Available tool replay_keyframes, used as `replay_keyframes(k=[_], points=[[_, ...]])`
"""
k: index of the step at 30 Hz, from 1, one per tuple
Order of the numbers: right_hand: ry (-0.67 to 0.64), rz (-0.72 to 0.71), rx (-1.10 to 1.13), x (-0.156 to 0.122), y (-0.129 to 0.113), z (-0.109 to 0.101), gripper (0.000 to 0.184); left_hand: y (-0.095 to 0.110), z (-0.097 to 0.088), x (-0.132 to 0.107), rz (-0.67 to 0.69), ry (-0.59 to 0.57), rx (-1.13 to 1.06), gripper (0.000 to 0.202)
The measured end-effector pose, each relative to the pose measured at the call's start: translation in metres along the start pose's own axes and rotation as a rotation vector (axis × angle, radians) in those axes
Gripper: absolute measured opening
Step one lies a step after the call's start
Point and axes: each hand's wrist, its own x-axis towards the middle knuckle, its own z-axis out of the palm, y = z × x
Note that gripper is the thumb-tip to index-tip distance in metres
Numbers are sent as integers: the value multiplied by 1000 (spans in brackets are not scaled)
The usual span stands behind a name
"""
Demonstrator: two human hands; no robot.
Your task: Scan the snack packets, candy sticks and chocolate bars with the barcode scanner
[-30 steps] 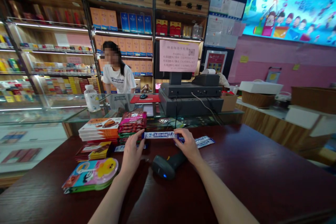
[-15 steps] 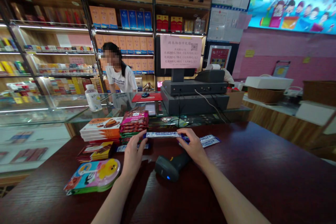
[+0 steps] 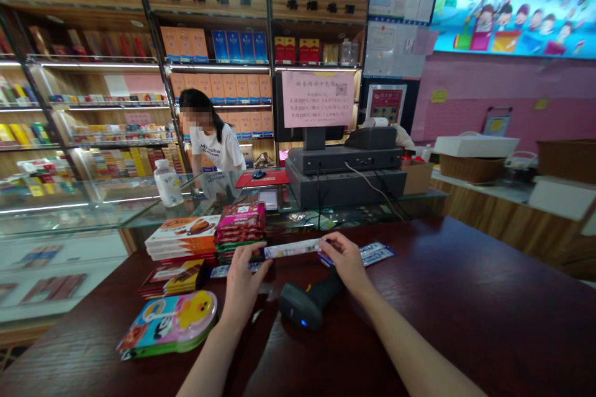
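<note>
A person stands at a dark red wooden surface [image 3: 433,298] with both forearms extended over it. The left hand [image 3: 244,285] and right hand [image 3: 347,260] hold a long white-and-blue strip packet [image 3: 291,249] horizontally between them, above the far part of the surface. The grip of each hand is closed: the right thumb and fingers clamp the packet's right end, and the left fingertips [image 3: 265,262] pinch its left end.

A black handheld barcode scanner [image 3: 302,307] lies on the surface below and between the hands, touching neither. Just beyond the right hand lies a second strip packet [image 3: 375,254]. Left of the held packet are a stack of orange chocolate boxes [image 3: 181,237], a pile of pink-and-green packs [image 3: 241,223], and a flat duck-shaped children's book [image 3: 167,325] nearer the person.

Behind the surface stands a glass display counter [image 3: 79,208] carrying a water bottle [image 3: 167,183] and a cash register [image 3: 344,161]. Beyond it, a co-worker in a white T-shirt [image 3: 216,149] leans forward in front of shelves of boxed goods [image 3: 218,43].
</note>
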Motion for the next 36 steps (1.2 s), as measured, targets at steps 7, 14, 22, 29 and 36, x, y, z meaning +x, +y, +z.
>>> replay_keyframes(k=[7, 14, 22, 29, 36], points=[[-35, 155, 158, -1, -2, 5, 45, 0, -2, 0, 101, -35, 44, 41], [-23, 178, 179, -1, -3, 4, 42, 4, -9, -2, 237, -115, 174, 33], [-114, 139, 119, -3, -3, 0, 39, 4, -14, -2, 332, -92, 300, 35], [-242, 57, 27, -1, -3, -8, 49, 0, -19, -4, 279, -66, 447, 36], [-460, -222, -495, -2, -5, -37, 57, 4, -28, -5, 267, 123, 613, 33]])
